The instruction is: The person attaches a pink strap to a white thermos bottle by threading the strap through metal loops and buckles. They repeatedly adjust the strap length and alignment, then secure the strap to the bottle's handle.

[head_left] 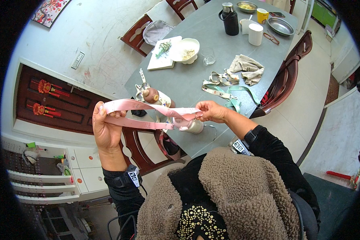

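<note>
A pink strap [142, 105] is stretched between my two hands above the near end of the table. My left hand [108, 128] is closed round its looped left end, raised beyond the table's edge. With pinched fingers my right hand [212, 112] grips the other end. Below the strap stands a small bottle with a pink top and pale body [195, 127], partly hidden by it. Behind the strap is a brown-topped bottle [152, 96] with a patterned strap beside it. Mint-green straps [240, 94] lie to the right of my right hand.
On the grey table [212, 28] lie a crumpled beige cloth [247, 69], a drinking glass [209, 59], a white bowl [186, 50] and a white board [158, 62]. Farther off stand a black flask [230, 22], a paper roll [255, 35] and a metal dish [281, 26]. Wooden chairs [294, 76] flank the table.
</note>
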